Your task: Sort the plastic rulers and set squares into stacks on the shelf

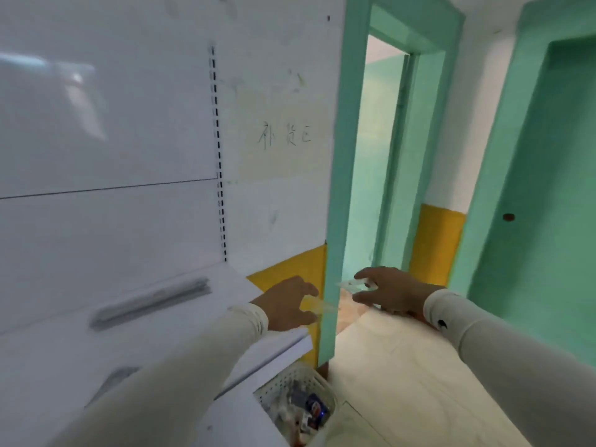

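Observation:
My left hand (288,304) hovers over the right end of the white shelf (180,337), holding a clear plastic set square (317,306) that points right. My right hand (385,290) is out past the shelf's end, in front of the green door frame, and grips another clear plastic piece (353,283) between thumb and fingers. A blurred stack of clear rulers (151,303) lies on the shelf near its back. A second blurred pile (114,380) lies nearer the shelf's front edge at the left.
A white perforated basket (296,404) with small packaged items stands on the floor below the shelf's right end. A green door frame (335,221) rises just right of the shelf, with an open doorway beyond. Pale floor spreads to the right.

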Demonstrator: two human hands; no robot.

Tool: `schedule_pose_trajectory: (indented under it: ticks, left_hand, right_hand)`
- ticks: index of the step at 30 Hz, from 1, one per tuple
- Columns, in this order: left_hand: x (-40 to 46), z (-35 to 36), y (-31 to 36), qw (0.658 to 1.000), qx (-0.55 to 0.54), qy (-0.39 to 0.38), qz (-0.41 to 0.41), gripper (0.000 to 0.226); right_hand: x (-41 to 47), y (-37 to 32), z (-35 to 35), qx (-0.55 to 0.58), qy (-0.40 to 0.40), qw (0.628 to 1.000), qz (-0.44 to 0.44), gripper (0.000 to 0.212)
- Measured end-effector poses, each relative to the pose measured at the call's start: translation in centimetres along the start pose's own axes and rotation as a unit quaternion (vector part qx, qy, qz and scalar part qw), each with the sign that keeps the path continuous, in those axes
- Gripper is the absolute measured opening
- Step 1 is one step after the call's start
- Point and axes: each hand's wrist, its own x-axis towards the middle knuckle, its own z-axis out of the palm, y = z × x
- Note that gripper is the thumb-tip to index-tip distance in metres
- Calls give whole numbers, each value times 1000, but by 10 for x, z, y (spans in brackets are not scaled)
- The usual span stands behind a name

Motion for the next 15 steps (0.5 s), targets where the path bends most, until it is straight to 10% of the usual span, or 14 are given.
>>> schedule_pose_trajectory:
  ticks: [15]
  left_hand:
    - [-207, -38, -72, 892, -3, 131, -432, 56]
  right_hand:
    - [99, -199, 71, -28, -143, 911, -385, 60]
